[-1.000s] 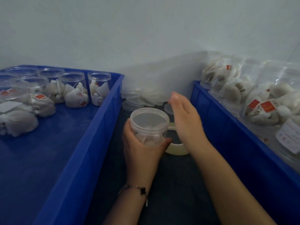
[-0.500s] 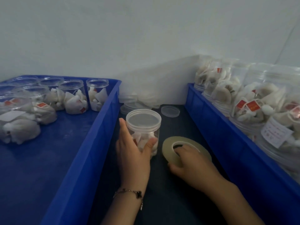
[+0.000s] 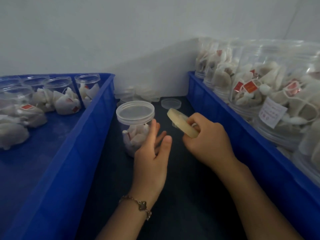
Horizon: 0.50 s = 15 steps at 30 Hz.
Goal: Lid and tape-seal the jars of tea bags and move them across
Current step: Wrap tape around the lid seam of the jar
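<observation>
A clear plastic jar of tea bags (image 3: 134, 134) stands on the dark table between two blue crates, with a clear lid (image 3: 135, 112) on it. My left hand (image 3: 152, 153) is just to its right, fingers straight and relaxed, the fingertips at the jar's side. My right hand (image 3: 207, 141) grips a roll of clear tape (image 3: 181, 124), lifted off the table and tilted, to the right of the jar.
The left blue crate (image 3: 83, 135) holds several open jars of tea bags (image 3: 64, 96). The right blue crate (image 3: 225, 125) is packed with lidded jars (image 3: 270, 90). Loose lids (image 3: 171, 103) and a pile of lids (image 3: 138, 94) lie at the back by the wall.
My right hand has picked the tape roll up off the table and tilted it. My left hand has let go of the jar and slid to its right side.
</observation>
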Available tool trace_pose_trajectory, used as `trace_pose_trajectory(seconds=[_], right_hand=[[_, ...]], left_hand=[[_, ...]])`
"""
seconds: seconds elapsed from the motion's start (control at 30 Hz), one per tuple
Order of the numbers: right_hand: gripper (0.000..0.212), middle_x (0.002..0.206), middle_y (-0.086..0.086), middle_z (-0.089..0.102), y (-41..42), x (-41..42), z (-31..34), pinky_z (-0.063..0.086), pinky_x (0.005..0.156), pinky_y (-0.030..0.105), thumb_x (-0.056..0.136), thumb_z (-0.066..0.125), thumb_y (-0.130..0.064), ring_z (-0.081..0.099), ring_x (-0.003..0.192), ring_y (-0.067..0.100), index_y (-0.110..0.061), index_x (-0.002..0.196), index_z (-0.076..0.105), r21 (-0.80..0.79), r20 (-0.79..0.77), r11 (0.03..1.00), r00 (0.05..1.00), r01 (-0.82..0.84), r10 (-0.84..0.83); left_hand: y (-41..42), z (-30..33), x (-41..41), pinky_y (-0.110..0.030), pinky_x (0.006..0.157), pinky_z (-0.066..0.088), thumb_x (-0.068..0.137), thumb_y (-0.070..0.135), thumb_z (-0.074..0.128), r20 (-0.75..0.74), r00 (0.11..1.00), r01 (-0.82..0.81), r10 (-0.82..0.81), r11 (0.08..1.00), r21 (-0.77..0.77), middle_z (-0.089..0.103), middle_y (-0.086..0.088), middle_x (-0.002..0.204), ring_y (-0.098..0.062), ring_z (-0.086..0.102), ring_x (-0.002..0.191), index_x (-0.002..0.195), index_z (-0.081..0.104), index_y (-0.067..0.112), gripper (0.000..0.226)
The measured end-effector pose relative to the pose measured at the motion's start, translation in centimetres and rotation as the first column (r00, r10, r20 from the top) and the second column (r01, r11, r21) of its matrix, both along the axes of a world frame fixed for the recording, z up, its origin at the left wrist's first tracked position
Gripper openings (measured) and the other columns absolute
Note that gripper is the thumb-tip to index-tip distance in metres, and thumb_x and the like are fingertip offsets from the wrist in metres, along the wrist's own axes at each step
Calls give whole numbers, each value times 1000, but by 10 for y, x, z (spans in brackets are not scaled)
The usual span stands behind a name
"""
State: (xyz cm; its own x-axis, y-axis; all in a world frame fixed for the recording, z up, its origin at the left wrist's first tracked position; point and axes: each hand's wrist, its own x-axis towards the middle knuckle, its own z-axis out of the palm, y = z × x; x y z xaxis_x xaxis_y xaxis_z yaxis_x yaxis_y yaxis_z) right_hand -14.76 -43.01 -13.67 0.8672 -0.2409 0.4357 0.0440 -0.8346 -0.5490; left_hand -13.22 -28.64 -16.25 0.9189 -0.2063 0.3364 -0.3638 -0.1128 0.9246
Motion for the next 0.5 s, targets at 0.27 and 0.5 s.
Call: trace_pose_trajectory(seconds=[0.27,0.5], right_hand=[[18,73,-8,57,8,1,0,49,58,30,84,61,-30,54,62,7,-36,85,44,-122,-86,989,994,-78,68],[9,72,-6,57,14,2,-3,53,61,37,84,59,-29,55,62,11,-31,90,52,-155,-139,983,987,-99,78]], left_hand=[[-1,3,-3,-20,85,54,78,41,61,-114,993,-14,-3,988,-151,71,21,95,4,65,94,100,69,32,25],[0,6,1,-10,54,48,83,28,66,-283,957,-140,63,955,-262,71,10,69,0,64,61,77,71,16,14]])
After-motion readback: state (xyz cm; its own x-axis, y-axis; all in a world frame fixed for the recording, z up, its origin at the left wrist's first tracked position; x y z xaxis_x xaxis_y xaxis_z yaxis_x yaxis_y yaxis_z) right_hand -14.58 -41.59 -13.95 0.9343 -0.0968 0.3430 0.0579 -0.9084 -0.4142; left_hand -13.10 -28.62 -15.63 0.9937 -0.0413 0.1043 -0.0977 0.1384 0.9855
